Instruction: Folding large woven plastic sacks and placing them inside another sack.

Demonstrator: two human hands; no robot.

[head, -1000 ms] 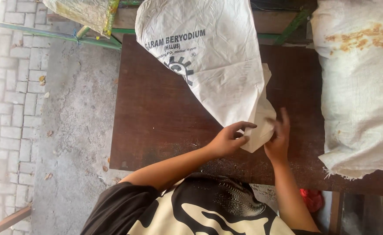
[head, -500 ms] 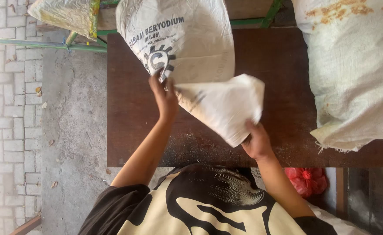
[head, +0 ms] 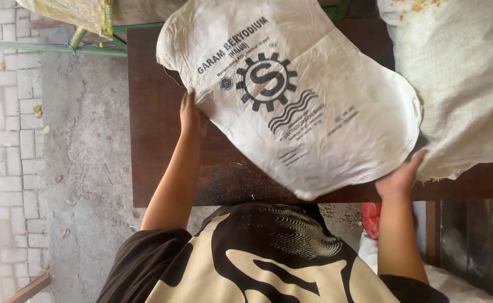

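Observation:
A large white woven sack [head: 308,95] with black printing lies spread flat over the dark brown wooden table [head: 157,151]. My left hand [head: 191,115] grips the sack's left edge, fingers curled onto the fabric. My right hand [head: 399,178] holds the sack's lower right corner near the table's front edge. Both arms reach out from my black and cream patterned shirt [head: 257,264].
A filled white sack [head: 465,84] with orange stains lies on the table's right end, touching the spread sack. Green metal rails [head: 44,47] and a yellowish sack [head: 72,11] stand at the back left. Concrete and brick floor [head: 11,146] on the left. Something red [head: 371,216] under the table.
The sack was folded small between my hands; now it is unfolded and spread wide. My left hand moved out to its left edge, my right hand to its lower right corner.

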